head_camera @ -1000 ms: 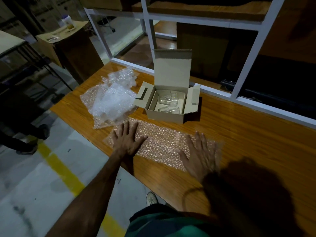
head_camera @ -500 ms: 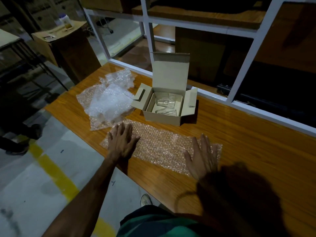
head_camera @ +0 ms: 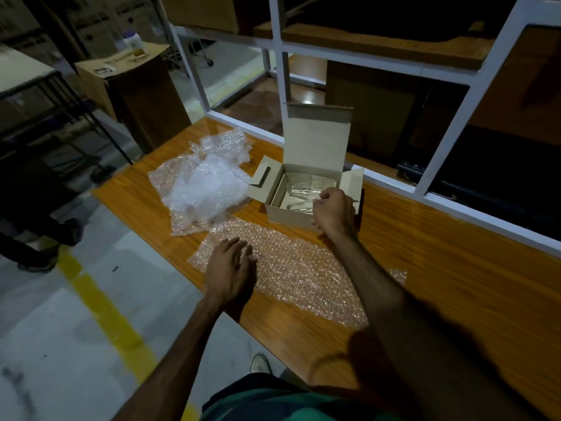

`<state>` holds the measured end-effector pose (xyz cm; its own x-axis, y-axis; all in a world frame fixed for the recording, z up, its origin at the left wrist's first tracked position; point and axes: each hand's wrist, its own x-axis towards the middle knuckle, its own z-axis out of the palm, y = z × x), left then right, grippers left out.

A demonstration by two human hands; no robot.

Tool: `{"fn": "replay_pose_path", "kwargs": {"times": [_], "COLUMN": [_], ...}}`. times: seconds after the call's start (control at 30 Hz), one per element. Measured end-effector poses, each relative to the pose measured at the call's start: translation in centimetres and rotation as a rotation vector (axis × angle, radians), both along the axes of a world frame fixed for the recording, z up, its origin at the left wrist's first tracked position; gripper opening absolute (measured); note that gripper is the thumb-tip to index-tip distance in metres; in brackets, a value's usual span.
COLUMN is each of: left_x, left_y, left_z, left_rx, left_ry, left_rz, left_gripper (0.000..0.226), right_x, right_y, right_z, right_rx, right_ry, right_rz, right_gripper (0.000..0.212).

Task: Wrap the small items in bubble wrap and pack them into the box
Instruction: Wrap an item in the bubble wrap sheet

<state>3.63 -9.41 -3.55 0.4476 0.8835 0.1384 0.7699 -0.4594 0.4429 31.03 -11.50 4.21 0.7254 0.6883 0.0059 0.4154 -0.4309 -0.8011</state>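
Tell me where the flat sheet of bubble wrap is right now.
In the head view the flat sheet of bubble wrap lies spread on the wooden table, just in front of the open cardboard box, with the left hand on its left end.

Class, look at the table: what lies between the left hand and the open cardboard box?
In the head view, the flat bubble wrap sheet lies under the left hand and reaches toward the cardboard box; a narrow strip of bare wooden table follows.

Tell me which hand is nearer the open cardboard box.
Right. The right hand reaches over the open cardboard box at its near right corner; the left hand rests on the flat bubble wrap sheet, nearer the person.
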Motion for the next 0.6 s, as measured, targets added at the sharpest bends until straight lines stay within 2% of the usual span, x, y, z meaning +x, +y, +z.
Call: {"fn": "replay_pose_path", "kwargs": {"times": [0.13,0.37,0.5,0.53,0.6], "left_x": [-0.5,-1.1,-1.1,-1.0,-0.9], "left_y": [0.0,0.9,1.2,1.2,1.4], "left_z": [0.1,0.2,0.3,0.4,0.3], "left_rx": [0.02,0.037,0.03,0.028,0.025], "left_ry": [-0.024,-0.029,-0.05,-0.055,-0.064], "left_rz": [-0.017,-0.02,-0.012,-0.005,0.013], "left_gripper": [0.051,0.049,0.049,0.049,0.049], "right_x": [0.8,2.3,1.9,1.6,1.4], "right_y": [2.1,4.7,4.2,3.7,2.8], "right_z": [-0.5,-1.9,-1.0,-0.5,-0.3], "right_rx": [-0.163,-0.303,-0.201,-0.167,-0.089], "right_ry": [-0.108,0.074,0.162,0.173,0.157], "right_rz": [-0.011,-0.058,-0.07,-0.055,-0.007], "right_gripper": [0.008,0.024,0.01,0.011,0.025]}}
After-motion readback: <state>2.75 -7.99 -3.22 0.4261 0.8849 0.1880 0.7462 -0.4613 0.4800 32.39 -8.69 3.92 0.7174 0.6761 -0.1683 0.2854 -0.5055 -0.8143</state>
